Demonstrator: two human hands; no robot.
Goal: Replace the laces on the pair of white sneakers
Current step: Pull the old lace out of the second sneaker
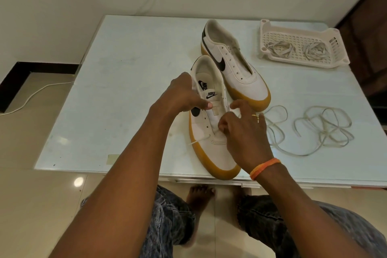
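Two white sneakers with tan soles stand on a pale table (125,69). The near sneaker (211,144) sits at the table's near edge, toe toward the person. The far sneaker (232,65) lies just beyond it, angled to the right, its eyelets bare of any lace.

The left hand (184,96) grips the left side of the near sneaker at the collar, thumb laid across the tongue. The right hand (243,130) is over the same shoe's lower eyelets; its thumb and forefinger appear to pinch a thin white lace (199,140), though the contact point is partly hidden. One end of that lace trails out to the left across the toe.

Right of the near sneaker, loose laces (322,130) lie in loops on the table. At the far right stands a white perforated tray (272,33) holding two bundled laces (314,49).

The right wrist bears an orange band (264,168).
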